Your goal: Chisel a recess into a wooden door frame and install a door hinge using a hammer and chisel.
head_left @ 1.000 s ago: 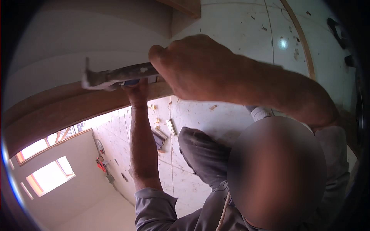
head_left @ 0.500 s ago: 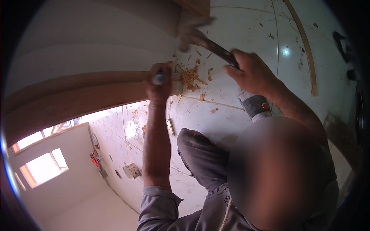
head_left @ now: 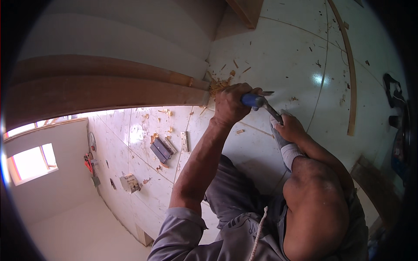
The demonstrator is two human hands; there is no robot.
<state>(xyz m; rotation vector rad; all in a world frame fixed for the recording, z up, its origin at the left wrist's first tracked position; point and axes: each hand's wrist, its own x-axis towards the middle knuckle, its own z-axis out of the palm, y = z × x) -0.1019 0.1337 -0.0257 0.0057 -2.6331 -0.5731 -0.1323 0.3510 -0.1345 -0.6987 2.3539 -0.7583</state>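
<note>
My left hand (head_left: 231,103) is closed round the blue handle (head_left: 251,100) of what looks like a chisel; its blade is hidden by the fingers. My right hand (head_left: 291,128) grips a hammer (head_left: 274,114) by its shaft, low over my shoe. The hammer's head is close beside the blue handle, mostly hidden behind it; whether they touch I cannot tell. To the left of my left hand lies the end of a brown wooden door frame (head_left: 109,90), with a small cut mark on its upper strip. Wood chips (head_left: 223,83) are heaped at that end.
On the tiled floor lie a metal hinge (head_left: 185,142), a dark box (head_left: 161,150) and a stained tin (head_left: 129,183). A long wooden strip (head_left: 351,82) stretches along the right. A wooden piece (head_left: 247,13) stands at the top; my bent knee (head_left: 318,195) is below.
My left hand has moved right, off the door frame, with the blue handle. My right hand has lowered, bringing the hammer down from above the chips. The view has shifted, showing the box.
</note>
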